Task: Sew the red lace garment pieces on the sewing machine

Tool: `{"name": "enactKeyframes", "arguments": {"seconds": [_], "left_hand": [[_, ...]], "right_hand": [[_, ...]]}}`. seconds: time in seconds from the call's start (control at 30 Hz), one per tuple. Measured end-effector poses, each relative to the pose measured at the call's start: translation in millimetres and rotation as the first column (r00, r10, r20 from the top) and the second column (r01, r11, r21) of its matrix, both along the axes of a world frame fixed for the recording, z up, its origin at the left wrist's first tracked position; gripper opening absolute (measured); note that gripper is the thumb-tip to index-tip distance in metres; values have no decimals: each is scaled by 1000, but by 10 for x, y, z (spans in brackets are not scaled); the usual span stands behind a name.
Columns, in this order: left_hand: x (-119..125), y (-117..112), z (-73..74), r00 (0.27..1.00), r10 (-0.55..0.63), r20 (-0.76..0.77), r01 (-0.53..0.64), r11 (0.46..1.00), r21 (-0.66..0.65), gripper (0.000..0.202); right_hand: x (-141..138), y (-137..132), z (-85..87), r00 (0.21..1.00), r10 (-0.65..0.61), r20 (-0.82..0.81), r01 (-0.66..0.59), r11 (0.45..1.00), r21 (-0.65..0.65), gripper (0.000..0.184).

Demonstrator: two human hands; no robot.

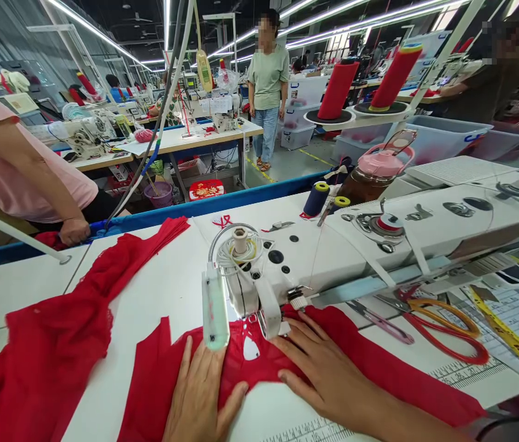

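As we look down, table (pixel 158 288): white, near left to far right.
Sewing machine (pixel 379 245): white, centre to far right; needle end near centre.
Red fabric (pixel 56 344): spread left to near right, passing under needle end.
Our right hand (pixel 328 374): flat on fabric, fingers slightly spread.
Our left hand (pixel 199 399): flat on fabric, fingers together, thumb out.
Scissors (pixel 443 325): right of our hands.
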State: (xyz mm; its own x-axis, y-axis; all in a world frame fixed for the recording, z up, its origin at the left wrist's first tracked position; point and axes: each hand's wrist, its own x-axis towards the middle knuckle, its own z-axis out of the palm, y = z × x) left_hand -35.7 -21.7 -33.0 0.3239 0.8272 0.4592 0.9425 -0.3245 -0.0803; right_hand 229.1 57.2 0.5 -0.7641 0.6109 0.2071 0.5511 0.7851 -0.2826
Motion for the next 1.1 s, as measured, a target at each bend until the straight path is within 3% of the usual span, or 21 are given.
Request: {"name": "enactKeyframes", "arguments": {"seconds": [0.8, 1.0, 1.1], "left_hand": [[12, 12, -21, 1000, -4, 10, 4, 1000, 18, 59], [0, -82, 123, 992, -121, 45, 121, 993, -6, 49], [-3, 22, 270, 970, 3, 244, 30, 991, -134, 38]], "right_hand": [[10, -7, -17, 1000, 7, -6, -7, 999, 40, 46], [20, -108, 149, 997, 60, -54, -55, 994, 91, 42], [-96, -50, 183, 984, -37, -173, 61, 989, 133, 28]]}}
